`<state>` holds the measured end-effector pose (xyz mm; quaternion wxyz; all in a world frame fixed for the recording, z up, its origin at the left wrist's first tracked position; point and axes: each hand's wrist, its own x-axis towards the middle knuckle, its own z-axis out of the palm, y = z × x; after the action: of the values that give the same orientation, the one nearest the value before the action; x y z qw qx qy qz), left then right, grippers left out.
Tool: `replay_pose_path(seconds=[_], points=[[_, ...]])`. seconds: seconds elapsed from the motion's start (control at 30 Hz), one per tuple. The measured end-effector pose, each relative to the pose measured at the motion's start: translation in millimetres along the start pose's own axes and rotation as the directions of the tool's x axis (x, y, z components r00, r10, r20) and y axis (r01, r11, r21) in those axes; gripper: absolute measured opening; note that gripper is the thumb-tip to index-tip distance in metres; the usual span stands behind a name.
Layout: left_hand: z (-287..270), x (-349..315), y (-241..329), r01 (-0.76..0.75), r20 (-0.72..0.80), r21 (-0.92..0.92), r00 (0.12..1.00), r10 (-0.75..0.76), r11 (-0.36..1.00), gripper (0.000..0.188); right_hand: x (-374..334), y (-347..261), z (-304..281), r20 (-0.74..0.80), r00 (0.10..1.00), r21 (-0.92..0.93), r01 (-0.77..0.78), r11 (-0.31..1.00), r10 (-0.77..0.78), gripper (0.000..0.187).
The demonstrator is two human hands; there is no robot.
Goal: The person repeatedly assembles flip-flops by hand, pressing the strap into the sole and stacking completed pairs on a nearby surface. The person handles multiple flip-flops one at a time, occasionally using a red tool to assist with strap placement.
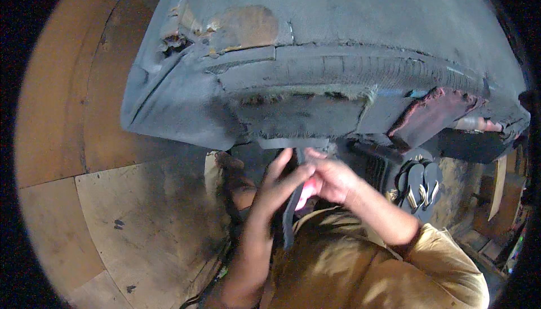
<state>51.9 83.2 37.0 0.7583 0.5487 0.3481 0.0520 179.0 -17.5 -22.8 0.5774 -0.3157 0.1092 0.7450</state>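
Note:
Both my hands are together below the front edge of a worn grey workbench (338,18), close to my body. My left hand (276,188) is closed round a dark, flat, sole-like strip (289,219), seen almost edge-on. On the strip's other side, my right hand (338,180) has bent fingers near its upper end. A small pink and white thing (306,193) shows against the right palm; its kind cannot be made out. Motion blurs the fingertips. Several black flip-flops with cream straps (416,184) stand in a row to the right of my right hand.
The bench's covering is torn, with a frayed reddish flap (434,114) and a bare brown patch (248,26). Brown boards (62,95) and a stained sheet (152,219) cover the left side. Wooden pieces (501,199) lie at the far right.

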Motion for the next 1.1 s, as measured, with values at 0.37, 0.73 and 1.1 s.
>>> replay_pose_path(seconds=[0.37,0.73,1.1], points=[[29,-26,-77,-0.254,-0.049,-0.487,0.963,0.265,0.836,0.097,-35,-16,10,-0.171,0.972,-0.558,0.041,0.829,-0.163,0.074],[46,-50,-124,-0.266,-0.101,-0.715,0.954,0.282,0.647,0.086,-55,2,18,0.313,0.850,-0.948,0.310,-0.077,-0.423,0.081],[30,-52,-57,-0.377,-0.409,0.255,0.793,0.452,0.891,0.051,-32,51,-17,0.784,0.449,-0.583,0.294,-0.757,-0.429,0.067]])
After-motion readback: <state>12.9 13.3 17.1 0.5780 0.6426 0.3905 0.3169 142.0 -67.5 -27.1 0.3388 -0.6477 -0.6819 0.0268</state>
